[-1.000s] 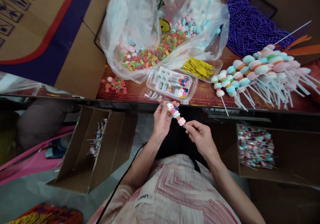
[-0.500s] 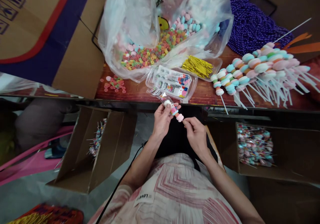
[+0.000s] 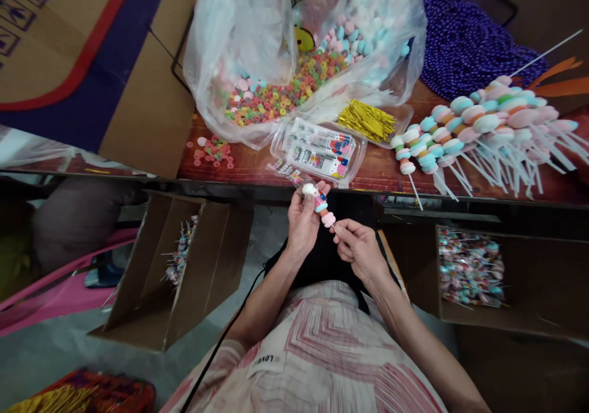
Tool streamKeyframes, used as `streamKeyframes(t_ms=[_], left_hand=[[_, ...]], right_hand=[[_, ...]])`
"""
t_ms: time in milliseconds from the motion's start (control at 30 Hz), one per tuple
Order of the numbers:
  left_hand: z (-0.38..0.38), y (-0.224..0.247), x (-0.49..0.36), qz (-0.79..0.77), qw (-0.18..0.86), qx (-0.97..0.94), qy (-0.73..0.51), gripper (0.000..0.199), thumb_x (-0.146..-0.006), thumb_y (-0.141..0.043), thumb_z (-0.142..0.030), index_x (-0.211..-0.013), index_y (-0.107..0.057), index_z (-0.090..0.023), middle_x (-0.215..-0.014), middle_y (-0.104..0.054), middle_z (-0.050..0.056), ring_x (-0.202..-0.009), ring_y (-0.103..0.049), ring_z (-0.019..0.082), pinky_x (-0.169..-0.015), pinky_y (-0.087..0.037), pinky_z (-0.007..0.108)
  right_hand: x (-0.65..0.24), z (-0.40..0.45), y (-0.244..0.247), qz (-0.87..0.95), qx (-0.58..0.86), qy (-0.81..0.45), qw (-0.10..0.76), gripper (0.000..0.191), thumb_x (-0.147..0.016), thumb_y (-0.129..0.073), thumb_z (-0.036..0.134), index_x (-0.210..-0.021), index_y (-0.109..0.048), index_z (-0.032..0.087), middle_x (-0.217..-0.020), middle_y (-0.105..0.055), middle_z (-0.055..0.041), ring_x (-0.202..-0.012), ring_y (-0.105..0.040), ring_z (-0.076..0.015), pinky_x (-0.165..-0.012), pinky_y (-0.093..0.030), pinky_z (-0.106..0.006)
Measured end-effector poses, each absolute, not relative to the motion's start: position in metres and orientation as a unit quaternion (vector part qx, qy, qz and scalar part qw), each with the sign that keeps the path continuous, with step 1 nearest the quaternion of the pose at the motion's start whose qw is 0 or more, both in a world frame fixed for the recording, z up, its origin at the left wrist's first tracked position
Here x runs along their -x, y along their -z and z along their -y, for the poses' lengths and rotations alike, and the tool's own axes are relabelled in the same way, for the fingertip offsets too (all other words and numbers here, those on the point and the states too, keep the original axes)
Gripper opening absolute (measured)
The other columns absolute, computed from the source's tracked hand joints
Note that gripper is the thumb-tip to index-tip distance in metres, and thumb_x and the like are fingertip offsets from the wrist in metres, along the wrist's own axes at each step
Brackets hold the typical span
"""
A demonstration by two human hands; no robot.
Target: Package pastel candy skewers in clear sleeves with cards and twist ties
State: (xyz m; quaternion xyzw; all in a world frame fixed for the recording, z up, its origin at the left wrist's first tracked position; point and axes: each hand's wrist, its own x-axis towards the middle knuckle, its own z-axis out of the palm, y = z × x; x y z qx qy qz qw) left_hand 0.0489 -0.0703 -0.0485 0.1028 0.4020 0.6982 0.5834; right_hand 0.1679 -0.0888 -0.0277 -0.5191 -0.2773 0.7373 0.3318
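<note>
My left hand (image 3: 302,224) is closed around the upper part of a candy skewer (image 3: 327,219), a short stack of white, pink, orange and blue sweets. A clear printed wrapper shows around its upper end and sticks out beyond my fingers toward the table edge. At the skewer's lower end, just below the pink sweets, the thumb and fingers of my right hand (image 3: 359,246) pinch its stick or the wrapper's mouth; which one is too small to tell. Close beyond my hands, a clear plastic tray (image 3: 363,155) holds a stack of printed wrappers (image 3: 317,149).
Gold twist ties (image 3: 365,120) lie behind the tray. A big clear bag (image 3: 207,94) holds ring gummies and marshmallows. Unwrapped candy skewers (image 3: 488,121) are piled at right, before purple cord (image 3: 469,51). Open cartons (image 3: 207,266) with wrapped skewers flank me below the table.
My right hand has shifted slightly left and its fingers have curled closer to the skewer's lower end. The left hand keeps its hold. The view has shifted a little.
</note>
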Motion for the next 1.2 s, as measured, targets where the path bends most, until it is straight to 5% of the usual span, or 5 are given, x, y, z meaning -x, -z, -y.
streamKeyframes(t_ms=[233,433,600,833,1200], left_hand=[[0.073,0.048,-0.049,-0.402,0.618,-0.128,-0.664,0.033,-0.077,-0.079,-0.041,-0.095,-0.063,-0.019,-0.102,-0.075,0.006,-0.11,-0.07,0.026,-0.092,-0.052,0.034],[0.082,0.047,-0.057,-0.4,0.644,-0.136,-0.638,0.03,-0.081,-0.075,-0.041,-0.097,-0.065,-0.018,-0.098,-0.075,0.006,-0.107,-0.07,0.023,-0.094,-0.052,0.034],[0.083,0.04,-0.051,-0.414,0.659,-0.144,-0.611,0.035,-0.079,-0.076,-0.045,-0.098,-0.067,-0.017,-0.102,-0.076,0.01,-0.106,-0.07,0.025,-0.093,-0.053,0.036],[0.071,0.036,-0.026,-0.442,0.612,-0.112,-0.646,0.032,-0.073,-0.083,-0.036,-0.093,-0.067,-0.017,-0.095,-0.076,0.008,-0.105,-0.072,0.027,-0.091,-0.053,0.037],[0.075,0.045,-0.043,-0.418,0.619,-0.091,-0.658,0.039,-0.073,-0.082,-0.043,-0.096,-0.063,-0.018,-0.103,-0.076,0.009,-0.104,-0.072,0.027,-0.087,-0.054,0.035]], right_hand=[[-0.163,0.086,0.036,0.417,0.558,-0.611,0.376,0.023,-0.079,-0.066,0.041,-0.075,-0.064,0.019,-0.058,-0.052,0.0037,-0.043,-0.035,-0.0059,-0.04,-0.025,-0.021],[-0.157,0.09,0.039,0.585,0.551,-0.426,0.417,0.02,-0.09,-0.053,0.031,-0.084,-0.069,0.021,-0.08,-0.062,-0.0026,-0.072,-0.056,-0.0145,-0.069,-0.045,-0.028],[-0.158,0.085,0.039,0.492,0.568,-0.524,0.401,0.019,-0.087,-0.059,0.037,-0.08,-0.066,0.02,-0.065,-0.055,0.002,-0.054,-0.045,-0.0113,-0.053,-0.039,-0.025],[-0.168,0.089,0.035,0.547,0.562,-0.511,0.351,0.022,-0.086,-0.059,0.038,-0.079,-0.069,0.021,-0.066,-0.058,0.0,-0.059,-0.05,-0.013,-0.053,-0.037,-0.025],[-0.17,0.087,0.038,0.442,0.564,-0.607,0.343,0.026,-0.08,-0.066,0.045,-0.074,-0.065,0.019,-0.058,-0.053,0.0032,-0.044,-0.034,-0.0072,-0.041,-0.024,-0.023]])
